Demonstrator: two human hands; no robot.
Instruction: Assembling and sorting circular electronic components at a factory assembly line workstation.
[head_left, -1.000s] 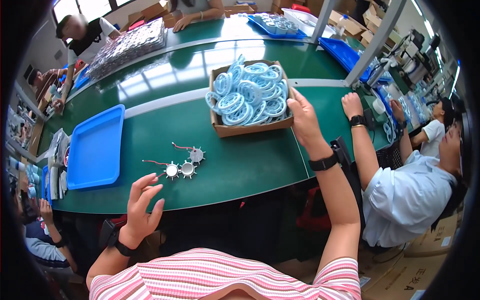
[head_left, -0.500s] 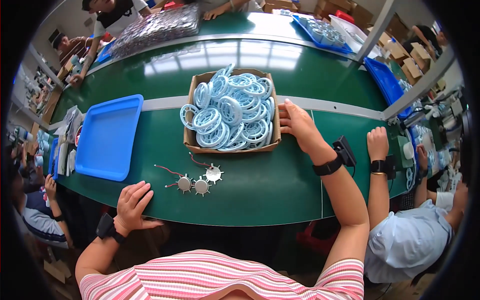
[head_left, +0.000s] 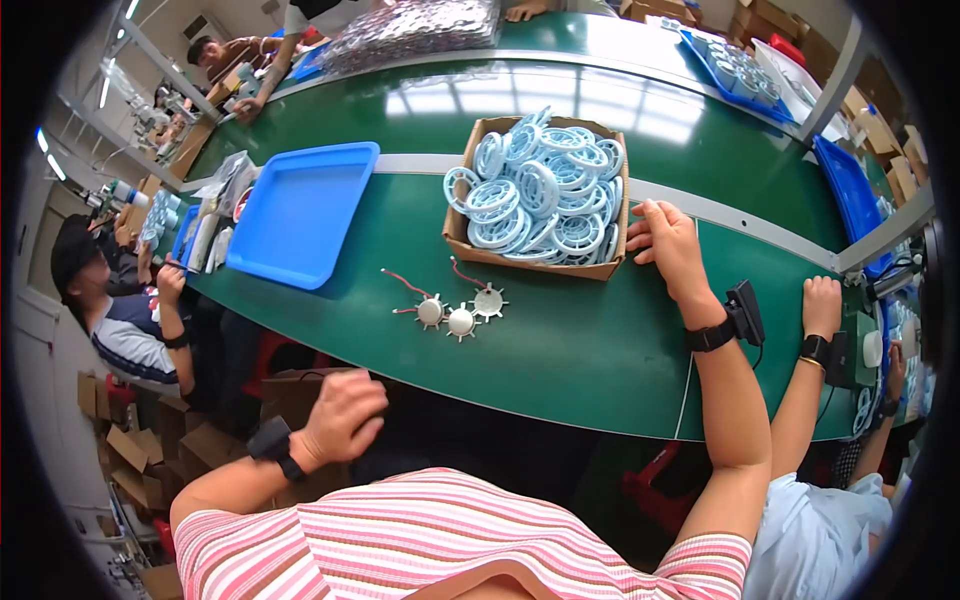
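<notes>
The cardboard box [head_left: 536, 190] sits on the green table [head_left: 580, 340], an open, shallow, brown carton packed to its brim with pale blue plastic rings [head_left: 540, 185], round, ribbed and spoked, piled at all angles. The right hand [head_left: 668, 245] rests flat against the box's right-hand corner, fingers loosely spread and touching the cardboard wall, its grip apart and clamped on nothing; a black band wraps the wrist and a small black device stands on the forearm behind it. Just in front of the box's near edge lie three small toothed metal discs [head_left: 460, 312], silvery and gear-like, set close together, with thin red wires trailing from them toward the box. The left hand [head_left: 340, 415] hangs below the table's near edge, well apart from the box, fingers curled together into a loose fist that holds nothing visible. Left of the box, with a bare strip of green between, lies a blue plastic tray [head_left: 300, 210], smooth, rectangular, with rounded corners and a raised lip. Right of the box, beyond the person's arm, another person's hand [head_left: 822, 305] rests at the table's near edge.
</notes>
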